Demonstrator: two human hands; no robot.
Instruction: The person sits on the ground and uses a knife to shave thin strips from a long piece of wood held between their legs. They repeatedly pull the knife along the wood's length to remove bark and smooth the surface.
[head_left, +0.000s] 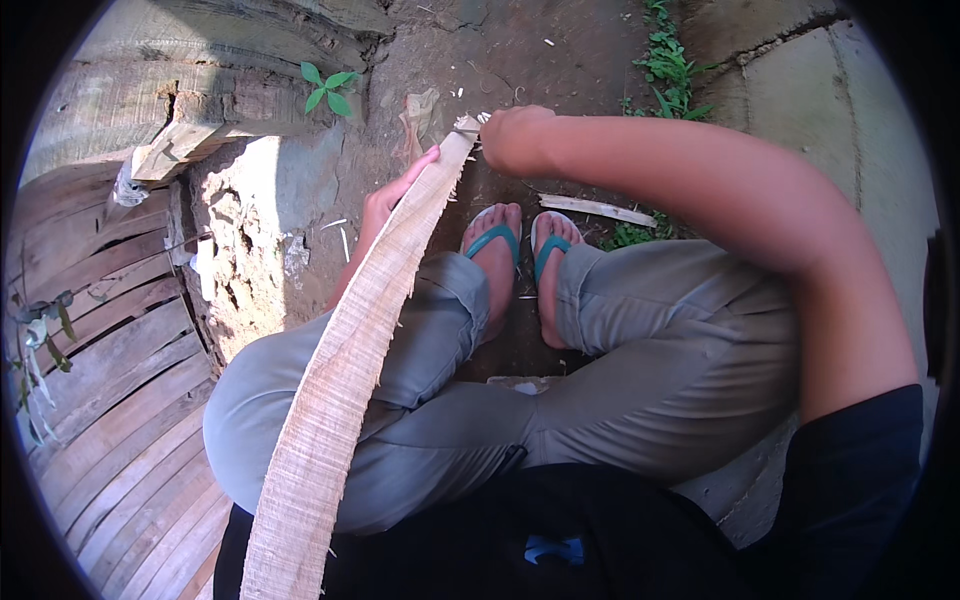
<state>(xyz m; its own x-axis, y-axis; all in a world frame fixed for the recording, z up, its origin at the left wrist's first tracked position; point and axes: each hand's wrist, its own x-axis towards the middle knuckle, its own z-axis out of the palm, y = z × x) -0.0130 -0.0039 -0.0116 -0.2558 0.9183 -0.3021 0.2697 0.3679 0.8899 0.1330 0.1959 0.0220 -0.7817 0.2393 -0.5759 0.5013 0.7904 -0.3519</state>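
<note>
A long pale plank [330, 400] with rough, splintered edges runs up from the lower edge, across my left thigh, narrowing toward its far end. My left hand [393, 190] grips it from the left side near that end, the thumb along its edge and the other fingers mostly hidden beneath. Just to the right of the plank's tip, my right hand [515, 140] is closed on a knife. Only a bit of its thin dark blade [467, 130] shows, lying across the tip among small curled shavings. The knife's handle is hidden inside my fist.
My feet in teal-strapped flip-flops [492, 235] rest on the dirt ground below the plank's tip. A split wood strip [597, 209] lies right of them. Slatted boards [130, 420] and a crumbling wall [240, 250] stand left, with a small green plant [328, 90] beyond. Concrete [800, 110] lies right.
</note>
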